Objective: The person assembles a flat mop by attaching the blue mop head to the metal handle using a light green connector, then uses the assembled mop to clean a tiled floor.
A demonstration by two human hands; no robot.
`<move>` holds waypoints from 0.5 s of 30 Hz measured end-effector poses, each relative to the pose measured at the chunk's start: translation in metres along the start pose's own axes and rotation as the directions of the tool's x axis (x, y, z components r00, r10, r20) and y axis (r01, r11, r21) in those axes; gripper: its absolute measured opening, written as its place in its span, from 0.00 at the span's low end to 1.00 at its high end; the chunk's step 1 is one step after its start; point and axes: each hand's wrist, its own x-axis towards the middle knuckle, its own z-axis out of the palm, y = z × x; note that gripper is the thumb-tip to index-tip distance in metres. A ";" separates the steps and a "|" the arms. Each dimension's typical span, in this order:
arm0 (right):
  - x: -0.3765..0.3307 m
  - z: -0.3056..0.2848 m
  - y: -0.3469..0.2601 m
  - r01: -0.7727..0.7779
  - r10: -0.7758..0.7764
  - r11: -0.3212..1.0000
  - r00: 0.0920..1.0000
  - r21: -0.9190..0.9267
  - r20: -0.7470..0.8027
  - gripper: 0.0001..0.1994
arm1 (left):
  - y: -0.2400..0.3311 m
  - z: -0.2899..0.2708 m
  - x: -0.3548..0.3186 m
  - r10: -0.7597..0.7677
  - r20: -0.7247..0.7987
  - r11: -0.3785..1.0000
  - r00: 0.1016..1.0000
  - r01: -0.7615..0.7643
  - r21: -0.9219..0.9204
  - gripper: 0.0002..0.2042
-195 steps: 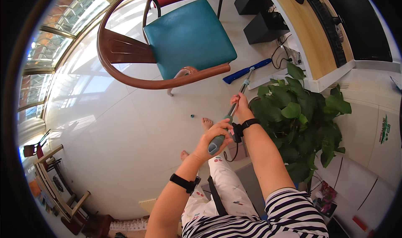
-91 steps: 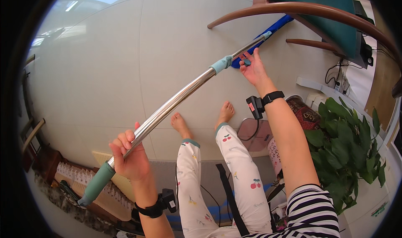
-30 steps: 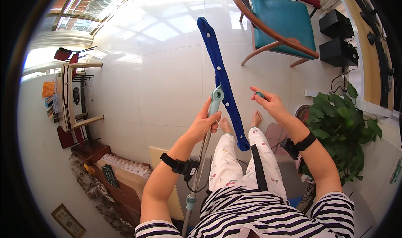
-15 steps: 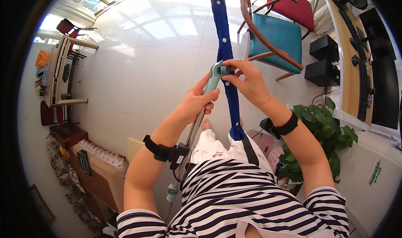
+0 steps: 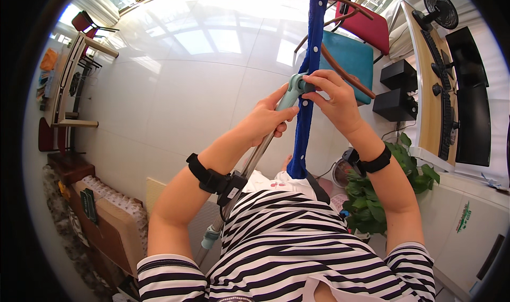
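My left hand point(image 5: 268, 119) is closed round the upper end of a metal mop pole point(image 5: 257, 157), just below its pale teal joint point(image 5: 292, 89). The thumb and fingers of my right hand point(image 5: 340, 101) pinch a dark grey knob point(image 5: 306, 86) on that joint. Behind the joint runs the mop's long, narrow blue head point(image 5: 314, 34), dotted with white studs. It stretches from the top of the view down to my waist. The pole slants back under my left forearm, where a second teal collar point(image 5: 210, 237) shows.
A teal-seated chair point(image 5: 348, 63) and a red chair point(image 5: 366, 28) stand ahead on the right. Beyond them a desk point(image 5: 419, 68) carries monitors, keyboards and a fan. A leafy plant point(image 5: 372, 196) is beside my right arm. At left are a table point(image 5: 77, 82) and a padded seat point(image 5: 109, 217).
Both hands and the mop have shifted right in the view. The blue head's top now leans right instead of left. Each hand keeps its hold.
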 end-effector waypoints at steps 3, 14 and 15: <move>-0.003 0.004 -0.001 -0.090 0.091 0.994 0.996 0.069 -0.013 0.16 | -0.001 -0.001 0.001 0.000 0.006 1.000 1.000 0.000 0.013 0.31; -0.003 0.001 -0.008 -0.078 0.080 0.996 0.996 -0.042 0.038 0.14 | 0.000 0.002 -0.006 0.035 0.000 0.998 0.999 -0.035 0.061 0.32; -0.003 0.002 -0.008 -0.136 0.136 0.991 0.991 0.012 -0.007 0.13 | 0.001 0.003 -0.006 0.046 -0.008 0.996 0.999 -0.045 0.078 0.33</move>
